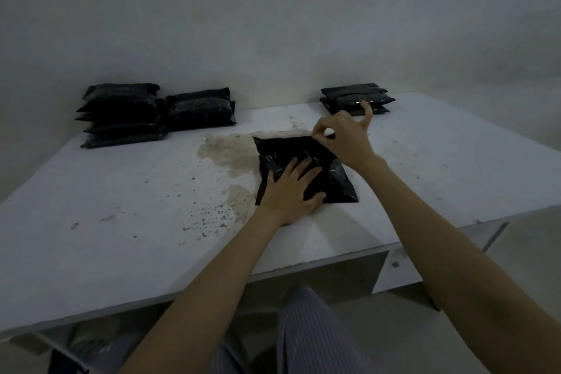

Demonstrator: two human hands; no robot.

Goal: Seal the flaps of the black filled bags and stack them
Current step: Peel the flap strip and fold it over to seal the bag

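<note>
1. A white counter (121,222) is standing against a pale wall (273,9), its top stained brown (226,150) and speckled around the middle.
2. At the far left, a tall stack of black bags (121,115) is sitting beside a shorter stack (201,109), the two just touching; a third, flatter stack (358,99) is lying at the far right corner.
3. One black bag (334,179) is lying flat near the middle of the counter, well apart from all three stacks, with nothing between it and them.
4. The left hand (290,191) is pressing down on the near half of the bag, palm flat and fingers spread straight.
5. The right hand (343,136) is reaching over the far edge of the bag, thumb and forefinger pinching the flap (291,139) there, while the little finger is sticking up in front of the right stack.
6. Both forearms are stretching in from the bottom edge, bare to the elbow.
7. The room is dim, so the bag's seal is hard to make out, and the right hand is hiding its far right corner.
8. Striped trousers (309,337) are showing below the counter edge; dark shapes at the bottom left are too murky to identify.
</note>
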